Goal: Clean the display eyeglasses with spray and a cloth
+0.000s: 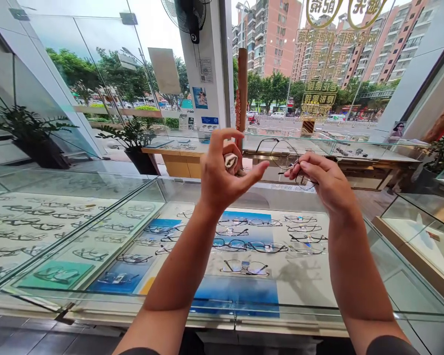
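My left hand point(219, 172) is raised above the glass display case, its thumb and index finger spread wide apart. The other fingers curl around a crumpled, pale cloth point(231, 161). To the right, my right hand point(329, 180) pinches a pair of thin-rimmed eyeglasses point(284, 154) between thumb and fingers. One lens and a dark temple stick out leftward toward my left hand, without touching it. Part of the frame is hidden behind the right fingers. Below both hands, several eyeglasses point(244, 267) lie in rows inside the case.
The glass display case point(303, 311) spans the foreground, joined on the left by another case of eyeglasses point(91, 254). A lower glass case point(422, 241) stands at right. Beyond are a counter point(183, 165), potted plants point(142, 158), a wall fan point(187, 17) and large windows.
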Tool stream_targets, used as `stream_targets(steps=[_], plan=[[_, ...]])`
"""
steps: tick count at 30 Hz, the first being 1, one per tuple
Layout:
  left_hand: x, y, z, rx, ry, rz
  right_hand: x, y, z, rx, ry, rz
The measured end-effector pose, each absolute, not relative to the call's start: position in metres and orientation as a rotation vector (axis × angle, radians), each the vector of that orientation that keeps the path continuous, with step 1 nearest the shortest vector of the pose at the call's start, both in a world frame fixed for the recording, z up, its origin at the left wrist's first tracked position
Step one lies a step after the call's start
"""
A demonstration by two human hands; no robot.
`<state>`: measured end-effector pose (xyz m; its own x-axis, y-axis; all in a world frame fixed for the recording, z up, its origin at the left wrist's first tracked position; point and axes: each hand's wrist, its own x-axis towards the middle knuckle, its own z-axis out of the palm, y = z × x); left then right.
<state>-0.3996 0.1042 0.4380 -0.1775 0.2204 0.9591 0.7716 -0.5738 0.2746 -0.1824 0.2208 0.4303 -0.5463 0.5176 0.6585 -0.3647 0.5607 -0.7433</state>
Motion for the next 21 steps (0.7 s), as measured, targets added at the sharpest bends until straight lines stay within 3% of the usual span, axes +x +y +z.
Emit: stream_targets(steps=[9,21], plan=[[-0.397,0.123,0.428,-1.853,-1.025,-1.333,-0.168,0.207,0.436,-0.27,-2.095,0.781],[-0.388,0.134,0.419,-1.611,-0.805,-1.362,-0.157,0.192,0.441,-0.319,-1.987,0.546]])
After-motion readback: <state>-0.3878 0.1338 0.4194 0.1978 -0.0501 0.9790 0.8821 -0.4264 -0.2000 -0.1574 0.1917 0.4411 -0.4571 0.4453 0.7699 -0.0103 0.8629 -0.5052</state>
